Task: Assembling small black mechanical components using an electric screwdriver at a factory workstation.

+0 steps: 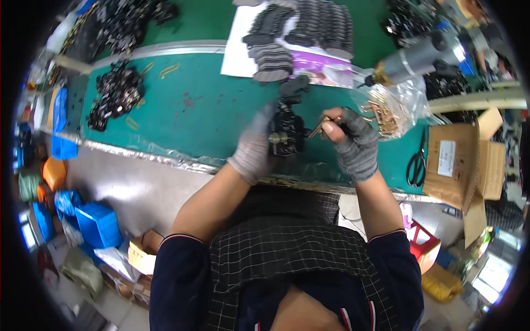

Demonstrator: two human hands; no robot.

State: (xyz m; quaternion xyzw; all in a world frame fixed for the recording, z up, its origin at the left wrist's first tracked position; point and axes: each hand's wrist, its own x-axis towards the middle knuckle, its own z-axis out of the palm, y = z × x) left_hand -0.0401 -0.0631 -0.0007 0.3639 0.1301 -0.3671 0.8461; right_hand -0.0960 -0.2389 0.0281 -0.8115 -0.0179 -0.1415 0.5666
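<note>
The gloved left hand (pixel 254 144) and right hand (pixel 353 142) are working over a green bench (pixel 190 113). Between them a black part (pixel 288 131) is sitting, the blurred left touching its side, grip unclear from here; the right is pinching coppery pins (pixel 315 132) just beside it.

Green workbench (pixel 201 129) with silvery edge (pixel 149 156), grey floor (pixel 143 185)
</note>
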